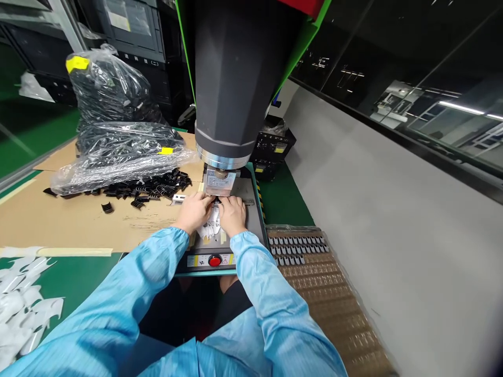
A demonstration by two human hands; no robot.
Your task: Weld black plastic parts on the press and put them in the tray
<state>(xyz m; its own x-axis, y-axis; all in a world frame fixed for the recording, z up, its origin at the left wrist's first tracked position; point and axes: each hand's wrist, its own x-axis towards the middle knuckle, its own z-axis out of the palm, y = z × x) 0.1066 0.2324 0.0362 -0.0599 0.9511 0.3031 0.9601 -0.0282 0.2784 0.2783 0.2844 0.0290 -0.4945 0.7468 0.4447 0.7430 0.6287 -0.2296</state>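
Beneath the machine's metal press head [220, 182], my left hand [194, 211] and my right hand [233, 215] work close together at the fixture. Fingers of both hands are bent in and pressed down around a small black part [217, 200], mostly covered by the fingertips. White plastic pieces [211, 224] lie on the grey machine base [251, 225] between my wrists. A metal bar [178, 198] sticks out beside my left hand. What exactly the fingertips grip is hidden.
Curved black parts [157, 187] lie on cardboard at left, before a plastic bag of black parts [126, 152]. White pieces [23, 309] are piled at lower left. A red button [215, 261] fronts the base. At right, a brown tray [334, 298] carries rows of grey parts.
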